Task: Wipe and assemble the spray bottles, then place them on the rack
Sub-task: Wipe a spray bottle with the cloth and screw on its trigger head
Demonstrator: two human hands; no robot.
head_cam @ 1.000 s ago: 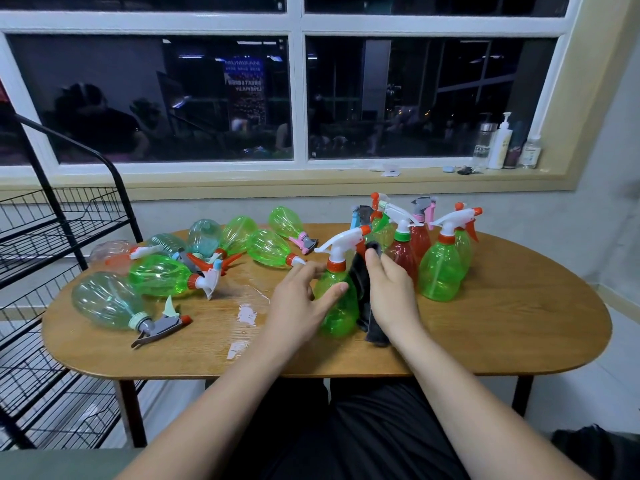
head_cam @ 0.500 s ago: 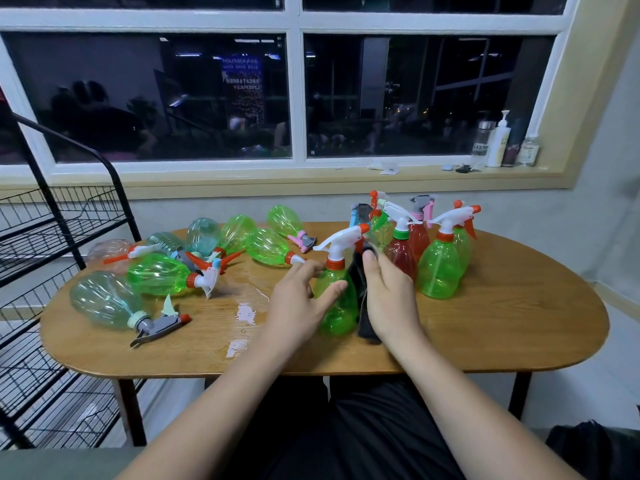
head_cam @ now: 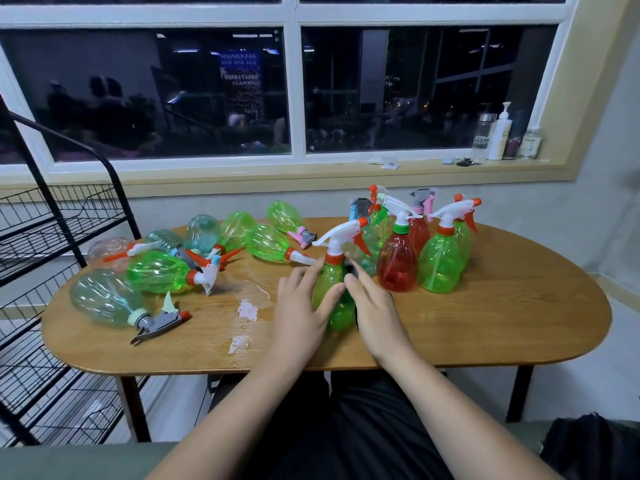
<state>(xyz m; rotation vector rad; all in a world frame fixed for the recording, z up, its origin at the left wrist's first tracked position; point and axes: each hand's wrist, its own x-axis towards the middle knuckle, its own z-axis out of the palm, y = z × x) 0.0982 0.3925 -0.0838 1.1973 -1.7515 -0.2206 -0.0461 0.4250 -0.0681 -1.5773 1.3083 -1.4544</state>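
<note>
The right hand (head_cam: 375, 306) has slid in against the right side of the green bottle (head_cam: 337, 313). It now covers most of the dark cloth (head_cam: 351, 270), which 1 s ago hung plainly between palm and bottle. Only a sliver of cloth shows by the neck and along the hand's inner edge. That hand's fingers lie straight, pressing the cloth flat to the plastic rather than gripping it. The left hand (head_cam: 304, 306) has barely moved: fingers extended along the bottle's left side, thumb laid across the front, steadying rather than clasping. The bottle stands upright near the front edge of the tabletop (head_cam: 485, 317), about midway along it, with its white and orange trigger head already on. This looks like a wiping stroke in progress, so assembly of this 1 seems done and only drying remains. A wet patch (head_cam: 247, 308) sits just left of the hands. Several bottles lie on their sides toward the left end, others stand at the back right, and the rack (head_cam: 52, 237) beyond the left end holds none that can be seen.
</note>
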